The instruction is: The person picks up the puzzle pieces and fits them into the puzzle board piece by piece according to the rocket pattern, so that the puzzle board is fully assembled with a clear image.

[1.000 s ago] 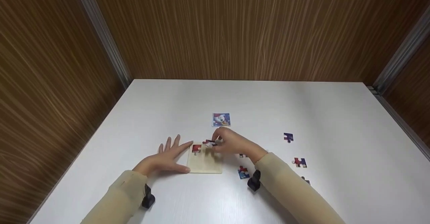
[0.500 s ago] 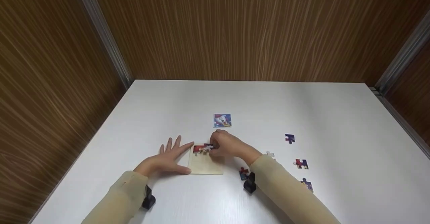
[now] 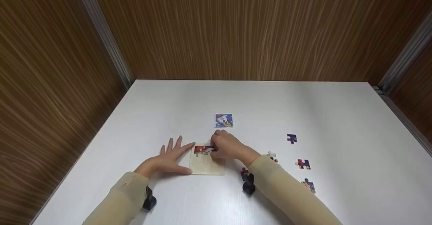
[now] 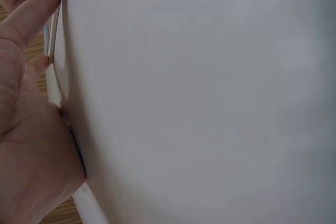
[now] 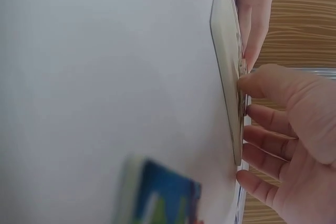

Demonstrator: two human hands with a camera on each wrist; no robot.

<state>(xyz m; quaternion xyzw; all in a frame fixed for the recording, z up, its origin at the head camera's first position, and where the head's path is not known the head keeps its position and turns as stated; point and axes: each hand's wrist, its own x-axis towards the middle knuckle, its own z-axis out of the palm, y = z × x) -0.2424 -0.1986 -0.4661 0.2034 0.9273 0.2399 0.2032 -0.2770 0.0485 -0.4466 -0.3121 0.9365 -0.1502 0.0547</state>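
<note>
My left hand (image 3: 165,161) lies with fingers spread at the left side of a square wooden puzzle board (image 3: 206,167); thumb and index fingertips touch its left corners. A red jigsaw piece (image 3: 198,148) lies in the board's far left corner. Beside it is a dark, white and red jigsaw piece (image 3: 209,149), pinched at its right side by the bent fingers and thumb of my right hand (image 3: 230,146). This hand covers the board's far right corner. In the right wrist view, the thumb (image 5: 262,80) presses at the pieces on the board's face.
A small square picture card (image 3: 223,120) lies beyond the board. Several loose jigsaw pieces are to the right, among them a dark purple piece (image 3: 291,138), a red-and-purple piece (image 3: 303,164) and a purple-yellow piece (image 3: 308,186). A red-blue piece (image 3: 244,173) sits near my right wrist.
My right hand has brought its tilted jigsaw piece down and left, against the red piece on the board. Over the last half second it has barely moved. My left hand stays in place.
</note>
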